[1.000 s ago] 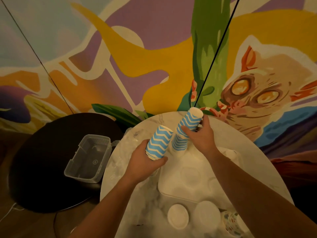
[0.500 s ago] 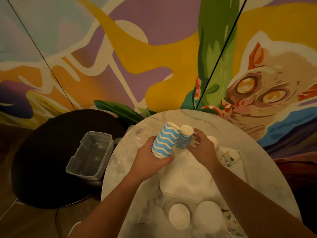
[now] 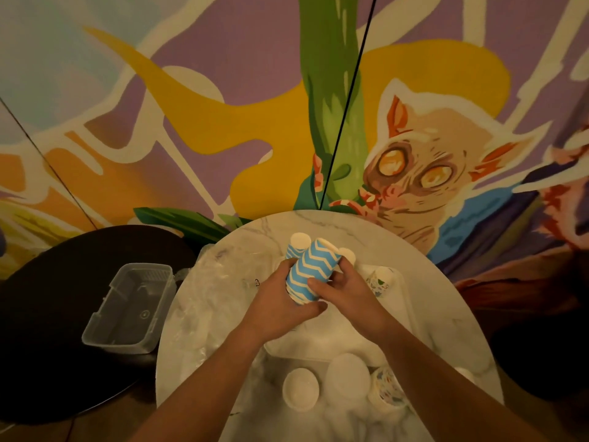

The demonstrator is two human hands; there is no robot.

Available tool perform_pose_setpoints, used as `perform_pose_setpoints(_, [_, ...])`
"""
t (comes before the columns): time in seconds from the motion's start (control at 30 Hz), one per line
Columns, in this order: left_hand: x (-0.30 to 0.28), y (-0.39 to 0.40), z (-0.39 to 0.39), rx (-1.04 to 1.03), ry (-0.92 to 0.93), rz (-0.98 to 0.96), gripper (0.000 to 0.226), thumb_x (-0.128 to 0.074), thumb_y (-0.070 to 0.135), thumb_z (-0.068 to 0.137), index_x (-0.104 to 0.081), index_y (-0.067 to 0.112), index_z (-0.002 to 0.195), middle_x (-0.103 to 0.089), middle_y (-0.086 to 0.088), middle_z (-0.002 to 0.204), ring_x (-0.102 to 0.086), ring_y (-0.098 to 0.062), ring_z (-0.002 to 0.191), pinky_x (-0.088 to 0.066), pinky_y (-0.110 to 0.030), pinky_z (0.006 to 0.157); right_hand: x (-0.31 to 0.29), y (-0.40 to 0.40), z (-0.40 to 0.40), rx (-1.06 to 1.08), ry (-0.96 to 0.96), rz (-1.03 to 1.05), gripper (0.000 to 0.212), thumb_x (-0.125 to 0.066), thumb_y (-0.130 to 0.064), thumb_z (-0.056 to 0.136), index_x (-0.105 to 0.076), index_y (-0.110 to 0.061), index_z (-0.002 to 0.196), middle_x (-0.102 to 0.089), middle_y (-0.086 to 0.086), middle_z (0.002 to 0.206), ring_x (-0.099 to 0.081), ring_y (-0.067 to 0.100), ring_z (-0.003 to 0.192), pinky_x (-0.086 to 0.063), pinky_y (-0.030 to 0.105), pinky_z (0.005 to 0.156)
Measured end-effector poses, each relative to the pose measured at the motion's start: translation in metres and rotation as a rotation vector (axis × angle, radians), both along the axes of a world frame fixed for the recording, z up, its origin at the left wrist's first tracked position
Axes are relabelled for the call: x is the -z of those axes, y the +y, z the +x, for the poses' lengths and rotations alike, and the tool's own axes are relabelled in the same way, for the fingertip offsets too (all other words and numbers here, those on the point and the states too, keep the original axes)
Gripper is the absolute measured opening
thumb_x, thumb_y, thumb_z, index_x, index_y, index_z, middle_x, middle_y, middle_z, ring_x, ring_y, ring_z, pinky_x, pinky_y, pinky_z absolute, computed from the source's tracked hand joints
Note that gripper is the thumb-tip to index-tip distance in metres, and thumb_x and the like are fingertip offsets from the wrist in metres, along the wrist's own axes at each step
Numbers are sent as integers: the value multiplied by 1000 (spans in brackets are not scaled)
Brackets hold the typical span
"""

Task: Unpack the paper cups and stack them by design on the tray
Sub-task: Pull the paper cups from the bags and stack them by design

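— Both hands have closed in since a moment ago: the right hand (image 3: 347,291), which was setting a striped stack down at the far side, has come over to the blue zigzag cup (image 3: 314,271) that the left hand (image 3: 280,301) was already carrying.

— So who holds it?

— Both. Left fingers curl round its lower end, the right thumb and fingers pinch its other side. It lies tilted, white rim pointing away, above the far end of the white tray (image 3: 347,342).

— And the stack?

— The blue zigzag stack (image 3: 298,247) stands upside down just behind the held cup, its round white base up. Whether it stands on the tray or beside it, I cannot tell.

— Any writing or brand?

— None readable. The cups are smooth paper, tapered, with blue and white chevrons. Speckled multicolour cups (image 3: 381,280) sit at the tray's right; another speckled stack (image 3: 387,392) lies near the front edge, beside two plain white cup bases (image 3: 301,389).

— The surfaces?

— A round marble-veined table (image 3: 446,314) with crumpled clear plastic wrap (image 3: 210,291) on its left. On the dark round table (image 3: 47,314) alongside sits a clear rectangular plastic container (image 3: 129,314).
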State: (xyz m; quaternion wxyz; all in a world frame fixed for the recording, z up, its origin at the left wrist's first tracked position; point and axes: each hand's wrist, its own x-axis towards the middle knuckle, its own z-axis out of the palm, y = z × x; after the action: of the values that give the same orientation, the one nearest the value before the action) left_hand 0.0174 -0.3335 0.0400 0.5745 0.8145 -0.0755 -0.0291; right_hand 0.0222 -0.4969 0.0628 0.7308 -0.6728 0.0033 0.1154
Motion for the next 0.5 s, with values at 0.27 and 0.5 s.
perform_pose_setpoints(0.27, [-5,-3,-9,-19,-2,8,55,-90,26,67,-65,27,115,-75,15,101,-70,3,89,-58,-28,83,-10,-10,-9,112,-30,35,47,-69,-11,91,-54,-14,135,-74,9,116,-71,25,109,-58,39,93])
perform_pose_setpoints(0.5, [-1,4,-6,-36,-36,38,49,-90,25,66,-67,25,109,-75,13,97,-70,3,86,-56,-20,77,-14,-8,2,145,-46,63,52,-72,-20,86,-55,-17,134,-75,7,115,-71,25,108,-58,41,90])
